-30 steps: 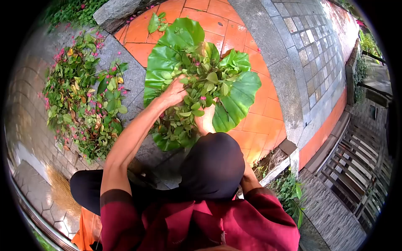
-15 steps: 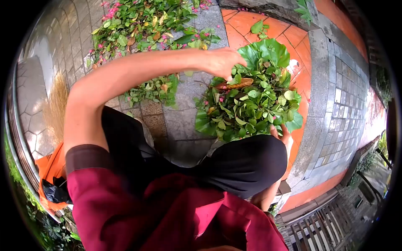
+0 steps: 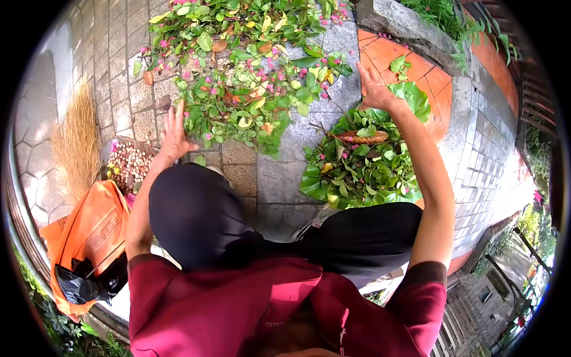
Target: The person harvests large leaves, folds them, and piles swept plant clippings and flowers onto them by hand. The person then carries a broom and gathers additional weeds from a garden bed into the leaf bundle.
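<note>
At the left edge of a loose heap of green leaves and pink flowers (image 3: 238, 101), my left hand (image 3: 173, 134) is open with its fingers stretched out. I cannot tell whether its fingertips touch the leaves. My right hand (image 3: 377, 94) is over the far side of a second pile of leafy cuttings (image 3: 369, 160), open and with nothing visible in it. That pile lies on large green leaves (image 3: 413, 100), whose broad edges stick out around it. A curled brown dry leaf (image 3: 361, 138) rests on top of the pile.
Left of me lie a straw broom head (image 3: 77, 143), a patch of small pale buds or petals (image 3: 131, 163), and an orange bag (image 3: 98, 220) with black plastic (image 3: 77, 282). A stone curb (image 3: 410, 33) borders the orange tiles (image 3: 437, 83) at the far right.
My left hand has moved from the right-hand pile to the left heap. My right hand has gone from the pile's near edge to its far side. The view has shifted left.
</note>
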Tool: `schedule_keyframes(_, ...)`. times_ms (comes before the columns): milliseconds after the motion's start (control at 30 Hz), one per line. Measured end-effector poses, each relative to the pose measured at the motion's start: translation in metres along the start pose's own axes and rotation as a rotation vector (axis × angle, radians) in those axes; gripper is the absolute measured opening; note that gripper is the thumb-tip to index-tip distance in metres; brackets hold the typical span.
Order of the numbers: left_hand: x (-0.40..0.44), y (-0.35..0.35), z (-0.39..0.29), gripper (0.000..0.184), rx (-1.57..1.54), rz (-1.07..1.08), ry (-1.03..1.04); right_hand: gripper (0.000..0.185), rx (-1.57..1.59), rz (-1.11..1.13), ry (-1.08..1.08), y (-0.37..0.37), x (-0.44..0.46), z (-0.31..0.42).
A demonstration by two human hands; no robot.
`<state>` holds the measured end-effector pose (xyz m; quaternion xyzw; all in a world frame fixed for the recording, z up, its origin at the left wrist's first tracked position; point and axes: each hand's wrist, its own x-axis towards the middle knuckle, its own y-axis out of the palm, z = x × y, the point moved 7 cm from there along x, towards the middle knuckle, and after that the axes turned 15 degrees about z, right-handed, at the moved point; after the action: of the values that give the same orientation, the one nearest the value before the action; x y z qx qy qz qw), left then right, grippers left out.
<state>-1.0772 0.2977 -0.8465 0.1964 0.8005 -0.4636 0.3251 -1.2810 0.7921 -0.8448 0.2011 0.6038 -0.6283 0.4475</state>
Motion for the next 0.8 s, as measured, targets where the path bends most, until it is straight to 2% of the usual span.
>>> schedule_keyframes(67,-0.001,0.01,-0.039,0.143,-0.069,-0.068,0.066,0.136,-0.034,0.124,0.19,0.016,0.009,0.047)
schedule_keyframes(133,0.003,0.024,-0.07,0.142,-0.051,-0.103,0.126,0.137,-0.092,0.123,0.075,0.033,0.003,0.103)
schedule_keyframes(200,0.014,0.04,-0.098,0.128,-0.039,-0.235,0.226,0.14,0.028,0.127,-0.114,0.051,-0.008,0.16)
schedule_keyframes(233,0.019,0.041,-0.113,0.121,-0.036,-0.292,0.288,0.139,0.09,0.098,-0.151,0.057,-0.01,0.185)
schedule_keyframes(300,0.032,0.041,-0.144,0.11,-0.013,-0.264,0.503,0.138,0.11,0.063,-0.14,0.066,-0.003,0.223)
schedule_keyframes(333,0.043,0.042,-0.155,0.099,-0.029,-0.267,0.605,0.132,0.2,-0.036,-0.194,0.071,0.006,0.234)
schedule_keyframes(367,0.056,0.029,-0.161,0.099,-0.031,-0.296,0.61,0.12,0.311,-0.219,-0.172,0.071,0.013,0.237)
schedule_keyframes(433,0.07,0.009,-0.181,0.087,-0.212,-0.189,0.884,0.104,0.764,-0.373,-0.212,0.052,0.027,0.229)
schedule_keyframes(467,0.089,0.004,-0.186,0.085,-0.216,-0.074,0.844,0.104,0.753,-0.383,-0.216,0.043,0.032,0.228)
schedule_keyframes(533,0.094,-0.029,-0.216,0.089,-0.14,-0.132,0.958,0.086,1.176,-0.655,-0.361,0.018,0.03,0.21)
schedule_keyframes(600,0.11,-0.054,-0.243,0.096,-0.083,-0.155,1.044,0.089,1.428,-0.7,-0.381,-0.022,0.016,0.207)
schedule_keyframes(633,0.124,-0.059,-0.253,0.098,0.036,-0.091,0.955,0.096,1.164,-0.716,-0.263,-0.03,0.025,0.189)
schedule_keyframes(667,0.127,-0.073,-0.263,0.096,0.164,-0.203,0.921,0.102,0.902,-0.734,-0.137,-0.047,0.026,0.179)
schedule_keyframes(700,0.128,-0.087,-0.271,0.095,0.291,-0.318,0.88,0.117,0.797,-0.744,0.051,-0.053,0.029,0.168)
schedule_keyframes(733,0.142,-0.093,-0.273,0.093,0.421,-0.235,0.764,0.123,0.784,-0.693,0.12,-0.059,0.04,0.159)
schedule_keyframes(767,0.14,-0.114,-0.272,0.084,0.43,-0.154,0.705,0.129,0.777,-0.635,0.189,-0.063,0.054,0.146)
schedule_keyframes(800,0.133,-0.145,-0.266,0.072,0.371,-0.263,0.757,0.134,0.824,-0.59,0.246,-0.063,0.073,0.128)
